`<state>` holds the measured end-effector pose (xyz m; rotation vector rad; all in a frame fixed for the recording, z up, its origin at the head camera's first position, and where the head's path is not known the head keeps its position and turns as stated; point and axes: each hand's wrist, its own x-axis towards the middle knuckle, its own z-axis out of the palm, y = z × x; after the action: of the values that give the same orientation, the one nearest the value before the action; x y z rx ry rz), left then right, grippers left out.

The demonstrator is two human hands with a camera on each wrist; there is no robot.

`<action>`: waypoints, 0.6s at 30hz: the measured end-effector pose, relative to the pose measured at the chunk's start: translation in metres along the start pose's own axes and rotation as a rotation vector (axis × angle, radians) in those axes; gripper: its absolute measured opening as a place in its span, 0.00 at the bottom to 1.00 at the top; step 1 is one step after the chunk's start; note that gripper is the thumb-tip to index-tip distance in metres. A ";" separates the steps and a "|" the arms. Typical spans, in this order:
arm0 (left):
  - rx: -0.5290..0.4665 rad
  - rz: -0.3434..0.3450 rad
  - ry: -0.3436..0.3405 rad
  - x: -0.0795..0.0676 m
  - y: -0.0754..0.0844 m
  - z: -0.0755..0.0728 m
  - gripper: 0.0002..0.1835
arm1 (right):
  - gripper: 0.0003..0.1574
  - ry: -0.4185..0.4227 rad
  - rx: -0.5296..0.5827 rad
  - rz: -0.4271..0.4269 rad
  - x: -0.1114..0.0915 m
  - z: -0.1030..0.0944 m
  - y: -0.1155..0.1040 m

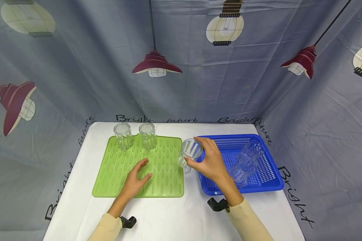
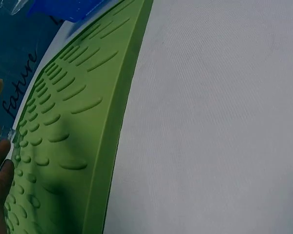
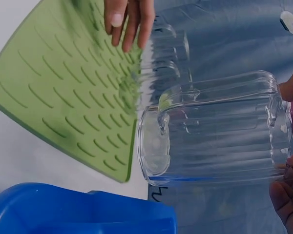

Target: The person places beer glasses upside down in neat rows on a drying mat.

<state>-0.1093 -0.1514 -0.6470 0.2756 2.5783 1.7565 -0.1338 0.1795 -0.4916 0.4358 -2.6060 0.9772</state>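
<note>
My right hand (image 1: 212,161) grips a clear glass mug (image 3: 219,136) by its upper end, thumb on one side and fingers on the other. The mug hangs over the gap between a green ridged mat (image 1: 166,174) and a blue basket (image 1: 244,189); its handle shows in the right wrist view. Above the mat's front half hovers my left hand (image 1: 134,181), fingers and thumb spread with nothing between them. Two more glass mugs, one at the left (image 1: 123,136) and one beside it (image 1: 147,136), stand along the mat's back edge.
Several clear glass mugs (image 1: 244,164) lie in the right part of the basket. Mat and basket sit side by side on a white-covered table (image 1: 169,217). Behind and beside it hangs a grey-blue curtain (image 1: 187,90) printed with lamps.
</note>
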 end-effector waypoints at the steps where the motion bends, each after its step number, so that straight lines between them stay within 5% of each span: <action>1: -0.004 0.002 -0.002 0.001 0.001 0.001 0.39 | 0.50 0.001 0.002 -0.002 0.000 0.001 0.000; 18: -0.044 0.072 -0.086 0.009 0.022 0.030 0.39 | 0.51 -0.017 0.017 -0.043 0.006 0.014 -0.006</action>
<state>-0.1124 -0.1146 -0.6373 0.4379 2.4977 1.7792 -0.1397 0.1647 -0.4961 0.5045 -2.5933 0.9869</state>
